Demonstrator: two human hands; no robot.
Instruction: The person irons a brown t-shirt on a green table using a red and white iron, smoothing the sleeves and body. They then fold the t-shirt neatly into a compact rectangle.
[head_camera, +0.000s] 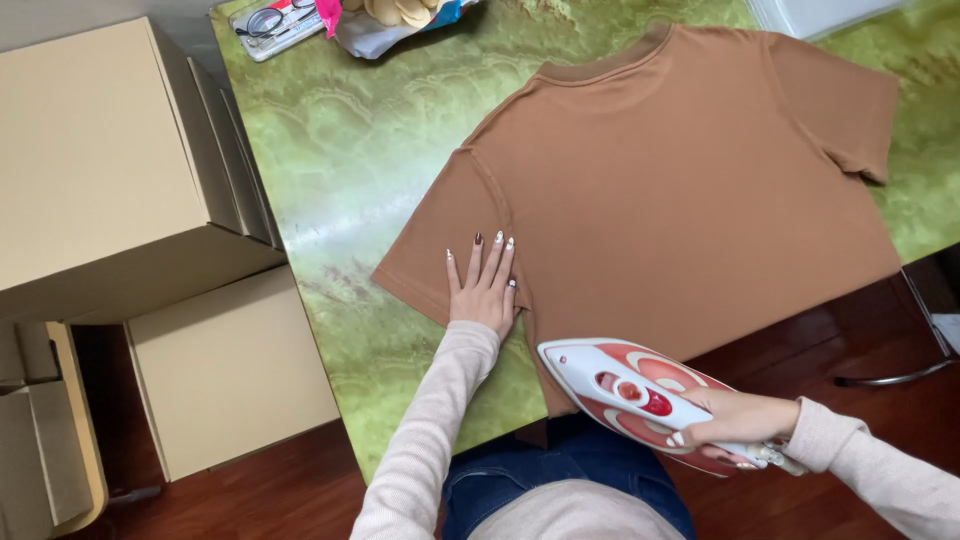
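A brown T-shirt (680, 190) lies flat on a green marbled table (340, 150), its collar toward the far edge. My left hand (484, 285) presses flat on the shirt's left sleeve, fingers spread. My right hand (735, 418) grips the handle of a red and white clothes iron (630, 390). The iron's pointed tip rests at the shirt's near hem, close to my left hand.
Tan cardboard boxes (100, 160) stand left of the table, another box (230, 370) lower on the wooden floor. Glasses in a tray (270, 22) and a bag of small items (400, 20) sit at the table's far edge. A metal chair leg (890, 378) shows at right.
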